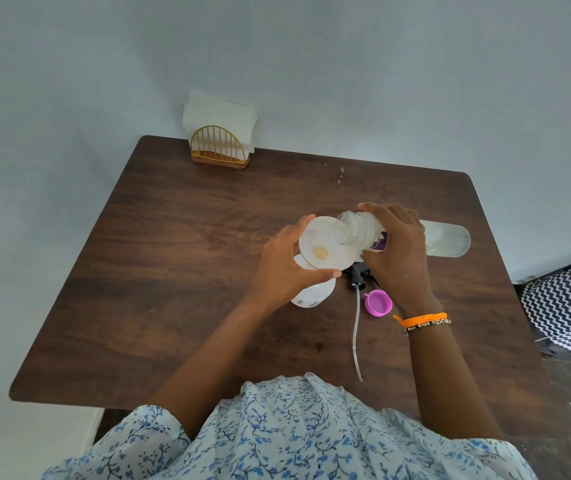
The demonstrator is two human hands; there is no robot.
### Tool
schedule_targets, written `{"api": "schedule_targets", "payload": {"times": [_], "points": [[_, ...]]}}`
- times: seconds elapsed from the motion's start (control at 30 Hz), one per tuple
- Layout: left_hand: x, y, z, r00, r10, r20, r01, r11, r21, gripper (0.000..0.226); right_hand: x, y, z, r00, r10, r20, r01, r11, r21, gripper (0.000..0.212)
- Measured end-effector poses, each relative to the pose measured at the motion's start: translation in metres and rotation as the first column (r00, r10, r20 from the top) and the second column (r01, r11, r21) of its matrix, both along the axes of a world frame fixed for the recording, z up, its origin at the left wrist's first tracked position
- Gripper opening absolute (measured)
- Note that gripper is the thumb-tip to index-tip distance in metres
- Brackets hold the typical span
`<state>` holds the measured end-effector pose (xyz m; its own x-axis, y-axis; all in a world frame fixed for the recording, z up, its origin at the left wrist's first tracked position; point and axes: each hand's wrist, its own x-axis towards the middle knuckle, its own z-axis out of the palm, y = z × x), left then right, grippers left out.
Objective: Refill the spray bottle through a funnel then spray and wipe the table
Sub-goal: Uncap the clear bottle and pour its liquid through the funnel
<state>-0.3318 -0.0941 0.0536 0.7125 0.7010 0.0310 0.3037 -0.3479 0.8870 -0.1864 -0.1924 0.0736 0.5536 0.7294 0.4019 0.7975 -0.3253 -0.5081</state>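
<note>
Now mid-refill: left hand (286,268) gripping white plastic funnel (324,244) atop white spray bottle (311,294) at table centre, right hand (398,247) clasping tilted clear refill bottle (448,240) from three o'clock; next, probably steeper tilt, steady funnel.

Soft, even daylight fills the scene, moderately bright, with no hard shadows; only faint, diffuse shading lies under the hands on the table (180,271). The dark wood shows a mild sheen across its middle but no strong glare, and the pale wall (346,64) looks flat with a bluish cast. Wide-angle distortion bends the table's edges and stretches the near clothing (277,438), and detail is slightly soft throughout.
</note>
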Motion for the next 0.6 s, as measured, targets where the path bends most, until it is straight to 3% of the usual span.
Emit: {"api": "schedule_targets", "payload": {"times": [0.6], "points": [[-0.0016, -0.0003, 0.0006, 1.000, 0.007, 0.012, -0.007, 1.000, -0.012, 0.085, -0.0013, 0.0005, -0.0010, 1.000, -0.008, 0.030, 0.008, 1.000, -0.006, 0.055]]}}
